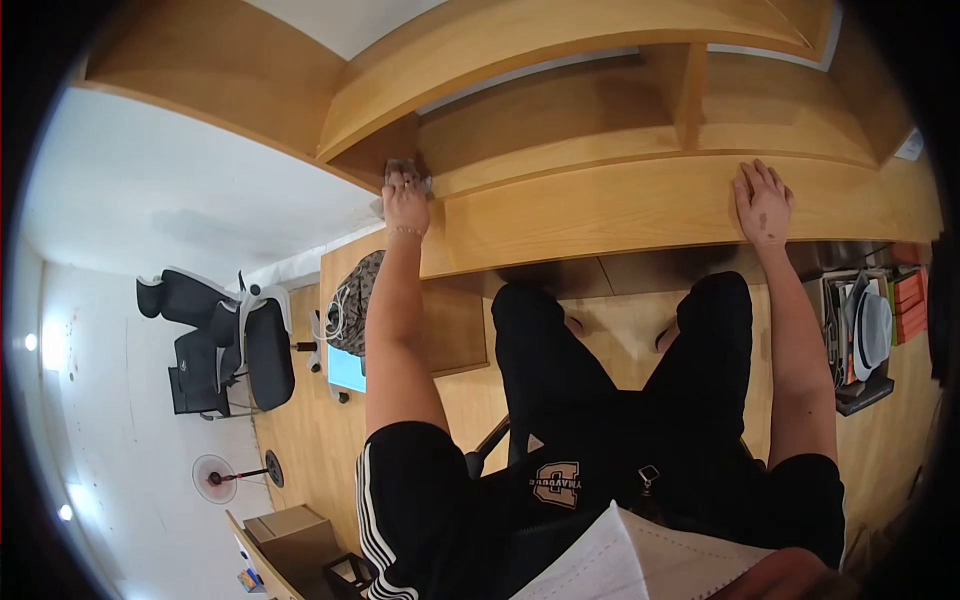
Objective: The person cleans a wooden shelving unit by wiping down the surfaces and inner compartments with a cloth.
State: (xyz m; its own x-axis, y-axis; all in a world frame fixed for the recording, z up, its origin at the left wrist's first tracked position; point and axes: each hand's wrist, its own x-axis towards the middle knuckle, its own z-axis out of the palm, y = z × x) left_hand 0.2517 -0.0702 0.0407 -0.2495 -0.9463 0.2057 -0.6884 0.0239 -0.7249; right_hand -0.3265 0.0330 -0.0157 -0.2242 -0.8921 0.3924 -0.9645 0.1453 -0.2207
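My left hand point(406, 207) reaches to the left end of the wooden desk point(580, 215), by the lower corner of the shelf unit point(550, 115). Its fingers are bent over a greyish crumpled cloth point(402, 168) and press on it. Part of the cloth sticks out past the fingertips. My right hand point(764, 203) lies flat on the right part of the desk top, near the shelf's front edge, with its fingers slightly apart and nothing in it.
Below the desk's left end are a patterned bag point(362, 290), white cables point(336, 318) and a light blue item point(346, 370). Black office chairs point(268, 352) and a fan point(214, 478) stand at left. Books and folders point(850, 325) are at right.
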